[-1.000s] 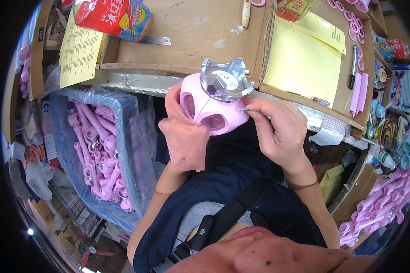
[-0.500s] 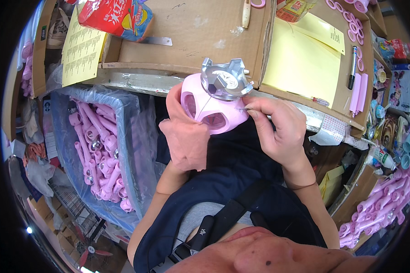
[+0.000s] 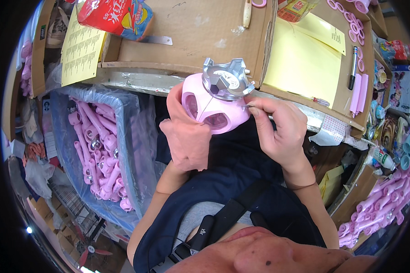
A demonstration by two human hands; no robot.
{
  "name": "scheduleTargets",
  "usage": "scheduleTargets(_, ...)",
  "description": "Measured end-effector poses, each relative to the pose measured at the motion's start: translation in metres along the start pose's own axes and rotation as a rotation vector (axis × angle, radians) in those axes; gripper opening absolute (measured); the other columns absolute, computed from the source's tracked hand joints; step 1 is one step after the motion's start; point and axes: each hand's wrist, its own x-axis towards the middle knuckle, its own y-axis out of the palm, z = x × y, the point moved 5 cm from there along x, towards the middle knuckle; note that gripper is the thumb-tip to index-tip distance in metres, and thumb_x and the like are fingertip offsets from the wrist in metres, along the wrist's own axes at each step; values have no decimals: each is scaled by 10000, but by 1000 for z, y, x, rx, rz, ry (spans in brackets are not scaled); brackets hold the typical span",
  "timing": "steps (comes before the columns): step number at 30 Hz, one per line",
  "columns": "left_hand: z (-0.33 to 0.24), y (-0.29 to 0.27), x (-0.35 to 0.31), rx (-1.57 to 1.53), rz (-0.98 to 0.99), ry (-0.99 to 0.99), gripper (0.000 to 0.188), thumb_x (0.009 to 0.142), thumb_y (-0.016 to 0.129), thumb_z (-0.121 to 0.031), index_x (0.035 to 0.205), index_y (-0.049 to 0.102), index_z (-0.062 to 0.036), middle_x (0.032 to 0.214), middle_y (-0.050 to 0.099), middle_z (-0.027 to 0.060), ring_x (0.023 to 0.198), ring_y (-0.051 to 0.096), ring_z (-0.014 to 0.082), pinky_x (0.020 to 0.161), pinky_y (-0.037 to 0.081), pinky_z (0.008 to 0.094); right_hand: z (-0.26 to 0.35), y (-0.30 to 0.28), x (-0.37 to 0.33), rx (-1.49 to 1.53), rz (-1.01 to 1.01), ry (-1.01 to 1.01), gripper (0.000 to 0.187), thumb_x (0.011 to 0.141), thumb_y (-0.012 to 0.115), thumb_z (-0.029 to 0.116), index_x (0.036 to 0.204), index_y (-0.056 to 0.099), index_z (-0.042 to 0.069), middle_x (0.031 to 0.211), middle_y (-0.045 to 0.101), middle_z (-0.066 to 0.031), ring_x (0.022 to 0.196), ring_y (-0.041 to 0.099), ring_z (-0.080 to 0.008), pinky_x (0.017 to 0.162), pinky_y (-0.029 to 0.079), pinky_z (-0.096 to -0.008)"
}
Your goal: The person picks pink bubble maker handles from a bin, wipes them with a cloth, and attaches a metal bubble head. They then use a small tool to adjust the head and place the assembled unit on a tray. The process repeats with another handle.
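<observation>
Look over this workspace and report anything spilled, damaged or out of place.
Little stands out: whitish smudges on the cardboard tray look odd because the surrounding board is mostly brown; I can't tell what left them. The pink shell shows no visible break.

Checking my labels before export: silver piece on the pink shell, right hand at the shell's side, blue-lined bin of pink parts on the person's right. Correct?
Not quite: the blue-lined bin of pink parts is on the person's left, as the head view shows. The silver piece on the pink shell and the right hand at its side are correct.
</observation>
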Motion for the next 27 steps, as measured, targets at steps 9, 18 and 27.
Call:
scheduleTargets(9, -1, -1, 0, 9, -15, 5, 569, 754, 558, 76, 1308, 441, 29, 1230, 567, 118, 1163, 533, 185, 1027, 382, 285, 1, -1, 0, -21, 24, -5, 173, 735, 721, -18, 881, 652, 42, 782, 684, -70, 612, 636, -248, 576, 474, -323)
scheduleTargets(18, 3, -4, 2, 98, -93, 123, 602, 686, 697, 29, 1255, 505, -20, 1102, 660, 107, 1003, 670, 198, 878, 500, 270, 2, -1, -1, -12, 48, 20, 133, 780, 698, -24, 901, 667, 21, 797, 698, -92, 632, 643, -229, 591, 482, -303)
scheduleTargets(27, 6, 0, 0, 11, -22, 14, 576, 753, 510, 90, 1321, 430, 38, 1257, 555, 127, 1182, 526, 192, 1036, 377, 289, 1, 0, -1, -48, 13, -28, 172, 740, 726, -12, 885, 650, 42, 748, 669, -69, 588, 622, -246, 563, 462, -323)
